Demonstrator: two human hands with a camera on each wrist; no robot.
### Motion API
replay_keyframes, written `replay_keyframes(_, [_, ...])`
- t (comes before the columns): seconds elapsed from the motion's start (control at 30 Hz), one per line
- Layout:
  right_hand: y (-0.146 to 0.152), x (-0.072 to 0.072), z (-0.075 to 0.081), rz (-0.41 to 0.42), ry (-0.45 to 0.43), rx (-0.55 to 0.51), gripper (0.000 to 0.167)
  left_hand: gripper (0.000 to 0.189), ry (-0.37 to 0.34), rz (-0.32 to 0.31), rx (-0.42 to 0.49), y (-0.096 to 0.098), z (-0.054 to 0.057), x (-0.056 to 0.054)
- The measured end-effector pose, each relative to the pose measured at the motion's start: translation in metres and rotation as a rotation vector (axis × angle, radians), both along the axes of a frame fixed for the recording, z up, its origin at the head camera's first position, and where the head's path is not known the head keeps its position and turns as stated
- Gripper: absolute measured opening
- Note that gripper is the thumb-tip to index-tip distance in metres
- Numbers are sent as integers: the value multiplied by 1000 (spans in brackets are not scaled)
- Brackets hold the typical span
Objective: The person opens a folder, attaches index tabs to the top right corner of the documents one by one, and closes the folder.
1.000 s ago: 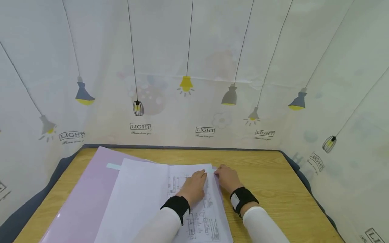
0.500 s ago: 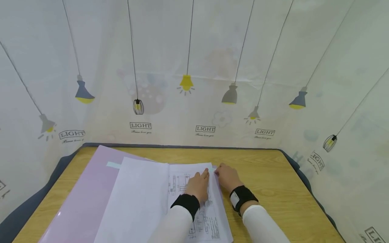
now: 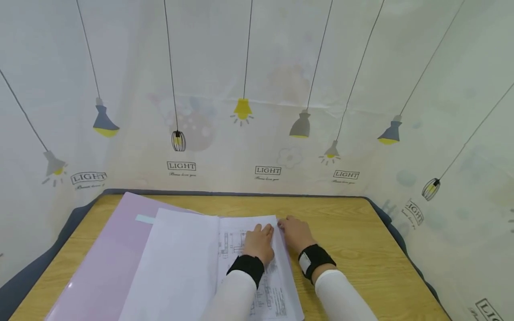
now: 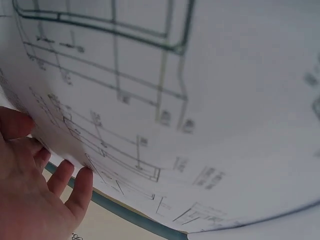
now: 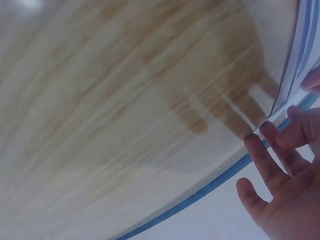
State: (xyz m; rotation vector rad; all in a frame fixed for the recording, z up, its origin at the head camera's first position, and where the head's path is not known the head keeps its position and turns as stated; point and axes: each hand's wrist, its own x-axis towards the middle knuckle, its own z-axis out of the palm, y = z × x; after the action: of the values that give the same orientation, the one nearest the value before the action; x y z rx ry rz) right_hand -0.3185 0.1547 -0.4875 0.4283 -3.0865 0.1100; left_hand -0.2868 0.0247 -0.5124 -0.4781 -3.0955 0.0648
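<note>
A booklet with technical line drawings on its right page (image 3: 267, 285) lies spread on a purple sheet (image 3: 94, 263), perhaps a cover. My left hand (image 3: 259, 244) rests on that page near its upper right corner, fingers stretched forward and fingertips touching the paper. The left wrist view has the left hand (image 4: 50, 185) beside the printed lines (image 4: 120, 150). At the page's right border sits my right hand (image 3: 296, 232), bent toward the sheet's edge. In the right wrist view, the right hand (image 5: 285, 170) has fingertips by the layered edge (image 5: 300, 50); whether they pinch it cannot be told.
The white left page (image 3: 172, 263) lies flat, with a pale teal strip (image 3: 145, 219) sticking out from its upper left side. Wood-grain tabletop (image 3: 361, 249) extends to the right. A wall covering (image 3: 241, 147) printed with hanging lamps stands behind the table.
The left hand has slid right and slightly forward across the page to its upper right border, covering the teal strip seen there earlier. The right hand stays by the edge. The view shifts slightly.
</note>
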Motion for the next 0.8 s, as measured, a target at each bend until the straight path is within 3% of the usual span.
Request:
replay_keyframes(0.13, [-1,-2,-2,26,6,64,34,56,-4,20,63,2,2,2])
replay_keyframes(0.27, [1,-1,-2,38,-13,77,32,56,-29,32,68,4,9,6])
replay_keyframes(0.37, [3,-1,-3,23,-4,84,24,55,-39,33,46,4,15,9])
replay_keyframes(0.47, [6,-1,-4,-45,13,134,19,54,-50,34,36,4,18,10])
replay_keyframes(0.6, [11,-1,-3,-119,-5,166,17,54,-55,37,38,4,16,9])
replay_keyframes(0.8, [15,-2,-2,-91,-13,141,18,55,-74,35,80,4,14,8])
